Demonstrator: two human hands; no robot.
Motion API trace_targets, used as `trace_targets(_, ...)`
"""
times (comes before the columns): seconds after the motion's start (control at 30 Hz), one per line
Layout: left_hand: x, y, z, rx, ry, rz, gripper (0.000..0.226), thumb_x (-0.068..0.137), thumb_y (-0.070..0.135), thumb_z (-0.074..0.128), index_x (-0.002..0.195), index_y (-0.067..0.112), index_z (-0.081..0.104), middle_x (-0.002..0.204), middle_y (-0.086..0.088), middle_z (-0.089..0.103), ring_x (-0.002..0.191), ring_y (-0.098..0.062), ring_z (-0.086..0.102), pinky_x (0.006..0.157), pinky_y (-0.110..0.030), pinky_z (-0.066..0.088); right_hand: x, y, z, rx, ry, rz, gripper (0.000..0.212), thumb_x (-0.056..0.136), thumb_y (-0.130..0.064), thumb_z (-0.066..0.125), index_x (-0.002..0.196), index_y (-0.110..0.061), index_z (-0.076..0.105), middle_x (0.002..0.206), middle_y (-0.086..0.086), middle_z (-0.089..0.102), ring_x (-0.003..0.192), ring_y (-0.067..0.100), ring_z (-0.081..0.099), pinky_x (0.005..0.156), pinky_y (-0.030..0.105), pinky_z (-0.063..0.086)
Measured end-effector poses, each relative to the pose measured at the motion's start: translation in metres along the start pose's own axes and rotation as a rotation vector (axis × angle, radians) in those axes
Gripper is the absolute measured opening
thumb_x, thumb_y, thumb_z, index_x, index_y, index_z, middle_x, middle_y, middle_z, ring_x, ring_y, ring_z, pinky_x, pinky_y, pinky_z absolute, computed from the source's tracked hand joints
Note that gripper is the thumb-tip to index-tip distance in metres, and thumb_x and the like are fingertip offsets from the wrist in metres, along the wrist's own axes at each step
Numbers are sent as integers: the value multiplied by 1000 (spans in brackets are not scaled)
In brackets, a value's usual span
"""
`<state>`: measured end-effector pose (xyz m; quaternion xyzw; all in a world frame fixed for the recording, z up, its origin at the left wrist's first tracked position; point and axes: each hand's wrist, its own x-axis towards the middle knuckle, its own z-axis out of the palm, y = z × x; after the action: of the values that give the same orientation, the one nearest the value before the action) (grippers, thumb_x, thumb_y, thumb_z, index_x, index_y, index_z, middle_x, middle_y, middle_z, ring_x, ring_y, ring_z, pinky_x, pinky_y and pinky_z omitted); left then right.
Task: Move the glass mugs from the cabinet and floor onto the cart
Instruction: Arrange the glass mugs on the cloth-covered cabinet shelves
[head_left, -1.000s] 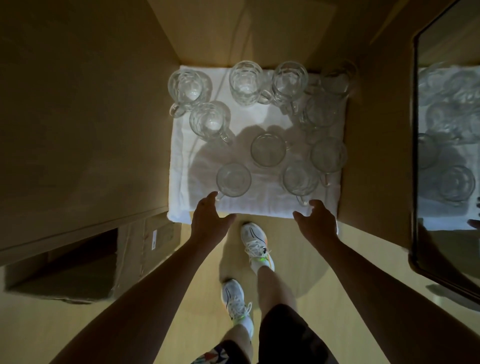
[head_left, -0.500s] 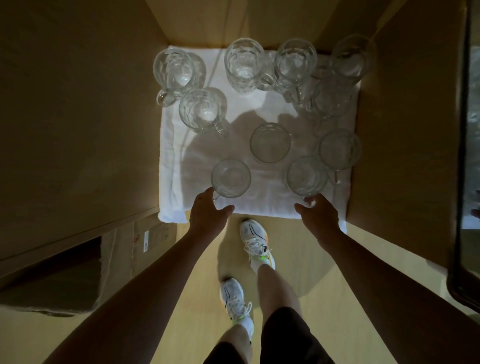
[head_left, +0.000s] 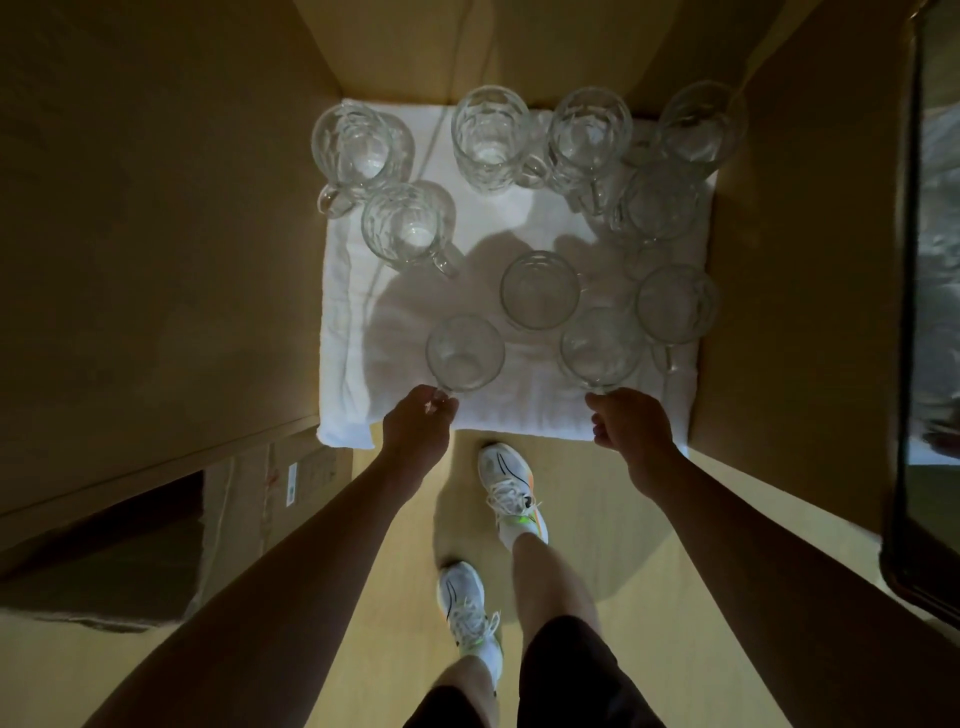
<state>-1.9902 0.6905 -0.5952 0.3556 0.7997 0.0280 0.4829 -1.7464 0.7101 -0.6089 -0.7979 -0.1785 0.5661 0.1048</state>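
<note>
Several clear glass mugs stand on a white towel (head_left: 353, 312) on the floor between wooden panels. My left hand (head_left: 415, 431) grips the handle of the near-left mug (head_left: 465, 353). My right hand (head_left: 631, 431) curls round the handle of the near-right mug (head_left: 602, 345). Both mugs still stand on the towel. Behind them stand a middle mug (head_left: 540, 290), a right mug (head_left: 675, 304) and more mugs along the back, among them a back-left mug (head_left: 356, 150) and a dimpled mug (head_left: 408, 228).
Wooden cabinet walls rise left (head_left: 156, 234) and right (head_left: 805, 286) of the towel. A dark-framed glass door (head_left: 930, 312) at the far right reflects the mugs. A cardboard box (head_left: 244, 493) lies at the lower left. My two white shoes stand on the light wooden floor (head_left: 597, 519).
Both hands moved forward from the towel's front edge and closed on the handles of the two nearest mugs. The camera came closer to the towel.
</note>
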Motion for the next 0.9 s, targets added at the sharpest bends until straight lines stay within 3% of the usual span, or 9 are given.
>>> trace_targets(0.13,-12,-3,-5,-205,19,-99,12,90,33,65,88,21,65,92,-2,71,92,-27,71,91,-46,55,-12,-4,-3,37,-11,45,14,89,-16,70,79,-9,63,76,12,59,67,22,55,75,37,51)
trace_targets(0.27,-28,-4,-14,-344,16,-164,11,91,30,68,85,21,65,86,-1,69,76,-21,70,84,-40,58,-28,0,-9,36,-24,59,11,89,-17,69,82,-9,64,75,10,60,68,22,57,77,39,55)
trace_targets(0.43,-52,-2,-30,-416,9,-154,14,91,29,70,89,15,65,80,-3,66,64,-19,62,85,-45,59,-56,0,-17,-38,-64,-24,13,90,-20,63,77,-19,60,87,11,62,78,25,60,75,40,55)
trace_targets(0.6,-85,7,-50,-458,3,-113,13,87,32,72,83,22,65,76,2,65,62,-18,60,84,-44,59,-93,-9,-25,-24,-86,-74,13,90,-19,63,77,-19,59,89,12,61,79,25,60,77,40,55)
trace_targets(0.73,-112,10,-70,-550,-62,-89,12,72,32,79,69,27,68,85,-7,64,56,-20,56,71,-40,53,-131,-17,-33,32,-111,-135,11,89,-21,64,79,-22,60,92,11,61,82,26,60,80,42,56)
trace_targets(0.83,-144,21,-89,-611,-57,-52,9,87,23,75,83,23,68,92,-10,65,70,-23,62,80,-40,60,-164,-21,-39,56,-132,-181,8,88,-24,65,80,-24,61,97,11,62,87,27,61,89,46,56)
trace_targets(0.9,-163,26,-98,-651,-49,-7,3,94,21,69,93,19,66,97,-7,65,77,-23,62,78,-36,60,-186,-25,-41,74,-140,-207,11,91,-24,63,81,-23,60,90,8,63,81,25,61,81,42,57)
